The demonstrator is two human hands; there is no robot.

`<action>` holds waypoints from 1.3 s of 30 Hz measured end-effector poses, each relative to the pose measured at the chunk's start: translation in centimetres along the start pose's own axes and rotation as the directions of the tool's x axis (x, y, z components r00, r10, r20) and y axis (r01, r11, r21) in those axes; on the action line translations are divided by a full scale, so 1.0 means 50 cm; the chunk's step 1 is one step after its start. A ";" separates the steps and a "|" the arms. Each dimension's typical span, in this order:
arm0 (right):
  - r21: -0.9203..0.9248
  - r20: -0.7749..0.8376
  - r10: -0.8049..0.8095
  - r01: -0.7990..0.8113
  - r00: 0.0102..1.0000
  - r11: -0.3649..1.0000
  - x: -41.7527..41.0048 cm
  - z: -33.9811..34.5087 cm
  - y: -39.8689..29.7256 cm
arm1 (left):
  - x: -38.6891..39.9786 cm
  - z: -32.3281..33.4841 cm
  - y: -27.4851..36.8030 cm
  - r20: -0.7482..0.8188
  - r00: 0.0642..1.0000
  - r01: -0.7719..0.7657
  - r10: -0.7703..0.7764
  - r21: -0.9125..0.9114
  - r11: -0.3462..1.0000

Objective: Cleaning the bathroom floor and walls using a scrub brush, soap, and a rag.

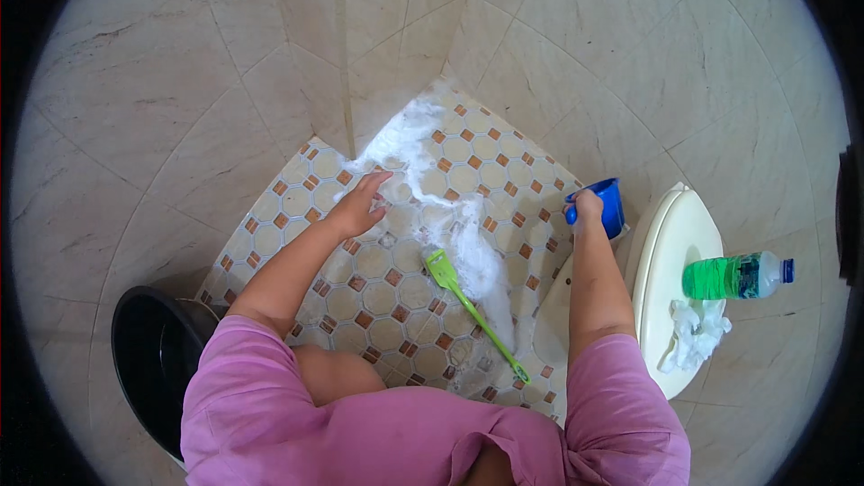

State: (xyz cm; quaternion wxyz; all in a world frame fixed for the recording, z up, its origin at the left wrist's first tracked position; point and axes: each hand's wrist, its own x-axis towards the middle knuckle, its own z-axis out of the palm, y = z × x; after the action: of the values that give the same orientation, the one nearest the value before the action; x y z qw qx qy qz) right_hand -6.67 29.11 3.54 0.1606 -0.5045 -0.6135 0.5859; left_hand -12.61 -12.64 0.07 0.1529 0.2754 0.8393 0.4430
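Observation:
My left hand [359, 206] is empty, its fingers apart, above the patterned tile floor [398, 314]. White foam [405, 131] lies beyond that hand, in the corner by the wall, and more runs down the middle of the floor. Around the handle of a blue plastic dipper [609, 206] my right hand [586, 206] is closed, over the right side of the floor near the toilet. A light green plastic brush [476, 314] rests on the floor between my arms, its head at the foam. Whether the dipper holds water cannot be seen.
A closed toilet lid [665, 270] at right bears a plastic bottle of green liquid [725, 276] lying on its side and a crumpled white wad [695, 334]. At left stands a black bucket [152, 364]. Marbled tile walls [553, 74] enclose the corner ahead.

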 end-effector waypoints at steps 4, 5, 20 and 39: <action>-0.607 0.276 -0.272 0.387 0.922 0.694 0.229 -0.124 0.091 | 0.067 0.031 0.067 0.061 0.989 -0.135 0.135 -0.007 0.991; -0.565 0.316 -0.188 0.344 0.930 0.750 0.181 -0.041 0.102 | 0.039 0.017 0.043 0.050 0.996 -0.078 0.076 0.037 0.996; 0.354 0.257 -0.251 0.151 0.933 0.923 -0.093 0.028 -0.058 | 0.000 -0.009 0.023 0.047 0.999 -0.015 0.012 0.065 0.998; -0.420 0.409 -0.339 0.504 0.847 0.754 -0.168 0.149 0.065 | -0.198 -0.147 0.055 -0.276 0.913 0.330 -0.300 0.070 0.941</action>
State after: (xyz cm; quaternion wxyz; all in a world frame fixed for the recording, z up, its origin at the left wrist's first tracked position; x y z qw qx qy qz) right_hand -7.45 17.53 2.03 0.0522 -0.2773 -0.8626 0.4199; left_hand -7.45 -22.17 6.58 0.0941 0.0838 0.9095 0.3961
